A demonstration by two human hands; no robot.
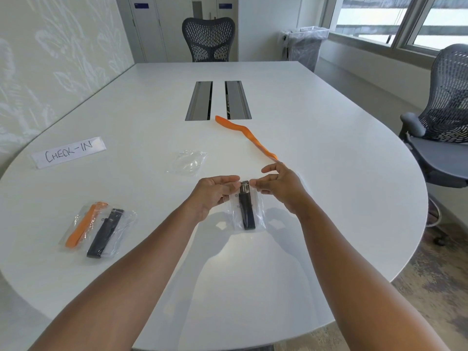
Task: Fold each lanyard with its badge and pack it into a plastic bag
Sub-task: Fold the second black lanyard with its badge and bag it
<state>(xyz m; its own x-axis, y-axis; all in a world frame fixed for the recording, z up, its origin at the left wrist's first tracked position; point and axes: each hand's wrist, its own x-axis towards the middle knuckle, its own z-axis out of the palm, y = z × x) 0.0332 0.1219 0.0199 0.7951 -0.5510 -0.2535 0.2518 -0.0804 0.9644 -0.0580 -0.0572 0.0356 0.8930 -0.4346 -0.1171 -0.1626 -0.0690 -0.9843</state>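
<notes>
In the centre of the frame, the left hand [215,191] and the right hand [278,184] pinch with their fingers the top edge of a plastic bag [247,211]. It holds a folded black lanyard [247,210] above the white table [329,173].

Office meeting room: white conference table [291,102] with cable hatches [200,100] beyond the hands, mesh task chairs [208,39] around, handwritten "CHECK-IN" sign [69,152] far left.
</notes>
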